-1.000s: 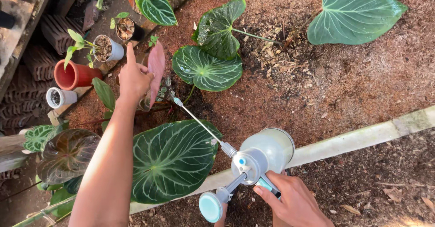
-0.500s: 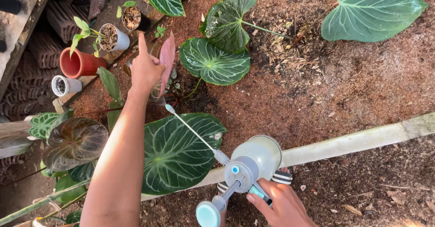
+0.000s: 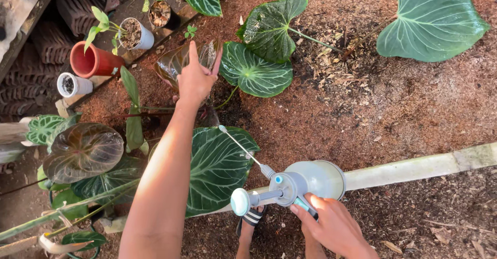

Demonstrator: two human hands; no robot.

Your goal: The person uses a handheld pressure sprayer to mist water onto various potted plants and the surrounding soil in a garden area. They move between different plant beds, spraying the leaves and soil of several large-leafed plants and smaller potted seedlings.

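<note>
Near the bed's left edge lie a red pot (image 3: 92, 61) and white pots. My left hand (image 3: 195, 79) has slid rightward, now holding up a reddish young leaf (image 3: 178, 62), forefinger straight. My right hand (image 3: 331, 225) stays clamped on the pump sprayer (image 3: 303, 182) over the pale border plank (image 3: 414, 168), its wand now aimed nearer that leaf.

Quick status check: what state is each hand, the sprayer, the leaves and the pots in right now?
Left hand: holding up a reddish-brown leaf.
Right hand: gripping the pump sprayer handle.
Pump sprayer: held level, wand aimed toward the held leaf; no spray visible.
Red pot: tipped on its side.
White pot: upright, holds soil, no plant.
Large green leaf: glossy.
</note>
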